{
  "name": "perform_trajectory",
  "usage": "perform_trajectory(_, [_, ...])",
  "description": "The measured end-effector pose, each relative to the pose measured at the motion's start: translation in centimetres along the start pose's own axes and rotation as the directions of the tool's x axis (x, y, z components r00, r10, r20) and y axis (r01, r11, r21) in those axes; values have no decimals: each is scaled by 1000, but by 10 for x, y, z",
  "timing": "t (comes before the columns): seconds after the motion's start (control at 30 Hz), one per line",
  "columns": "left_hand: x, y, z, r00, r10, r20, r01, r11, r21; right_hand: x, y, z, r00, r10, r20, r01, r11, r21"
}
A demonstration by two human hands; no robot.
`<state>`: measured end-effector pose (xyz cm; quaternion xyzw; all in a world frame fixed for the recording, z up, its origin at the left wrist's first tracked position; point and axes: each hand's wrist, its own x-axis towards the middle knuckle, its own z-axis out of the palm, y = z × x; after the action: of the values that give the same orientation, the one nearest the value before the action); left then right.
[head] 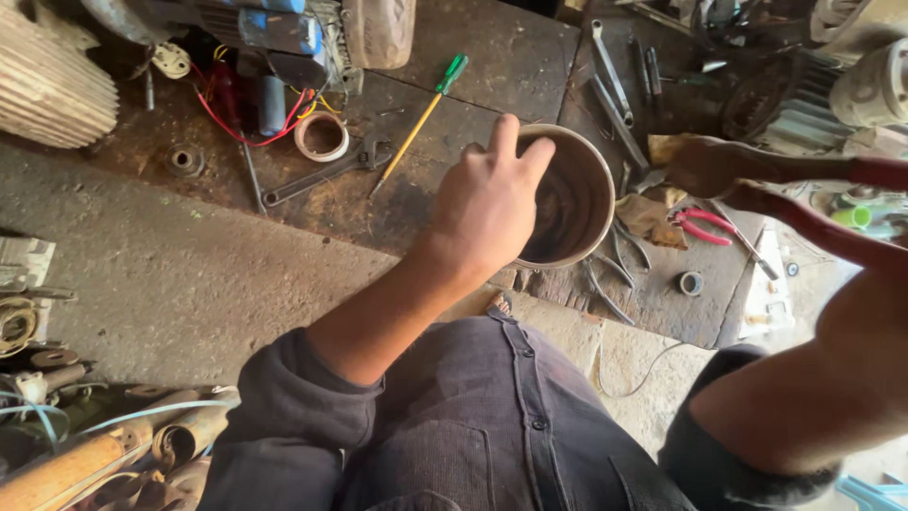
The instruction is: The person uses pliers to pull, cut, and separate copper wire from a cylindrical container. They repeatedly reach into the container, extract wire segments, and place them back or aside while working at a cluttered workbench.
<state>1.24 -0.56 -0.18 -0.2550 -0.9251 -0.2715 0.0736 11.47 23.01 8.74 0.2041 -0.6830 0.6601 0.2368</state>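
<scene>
Your left hand (pixel 490 203) reaches over the near rim of the ring (pixel 598 180), a round metal housing with dark windings inside, which lies flat on the slab (pixel 492 57); the fingers are loosely curled, index raised, fingertips touching or just over the ring's upper left edge, and whether they grip it cannot be told. Your right hand (pixel 714 168) is blurred at the ring's right; it is closed around a red-handled tool (pixel 875 172) whose handle runs off to the right edge of the view. The slab's near edge runs just below the ring, with bare concrete floor (pixel 170 274) beyond it to the left, which is the widest open room. The slab itself is crowded: a screwdriver (pixel 421 118) with a green handle and yellow shaft lies left of the ring, a tape roll (pixel 322 135) and an adjustable wrench (pixel 322 175) farther left, spanners (pixel 610 80) above right, and red-handled pliers (pixel 705 225) to the right, beside a second small tape roll (pixel 690 282). Red wires (pixel 251 128) trail from a motor (pixel 284 28) at upper left.
</scene>
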Motion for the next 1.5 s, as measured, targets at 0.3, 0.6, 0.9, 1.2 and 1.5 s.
perform_trajectory(0.3, [2, -5, 0, 998, -55, 6, 56, 998, -42, 46, 52, 31, 929, 92, 358, 235, 602, -763])
perform_trajectory(0.6, [8, -13, -19, 946, -86, 313, 92, 996, -5, 67, 64, 50, 834, 305, 460, 306, 438, -845])
perform_trajectory(0.9, [8, -35, -43, 909, 152, 388, 0, 931, -365, 66, 81, 57, 693, 525, 493, 213, 505, -837])
perform_trajectory(1.2, [13, -59, -35, 872, 353, 340, -166, 866, -472, 73, 87, 78, 678, 542, 496, 381, 318, -868])
perform_trajectory(1.5, [2, -68, -25, 914, 353, 199, -237, 864, -444, 79, 82, 89, 636, 518, 572, 573, 180, -799])
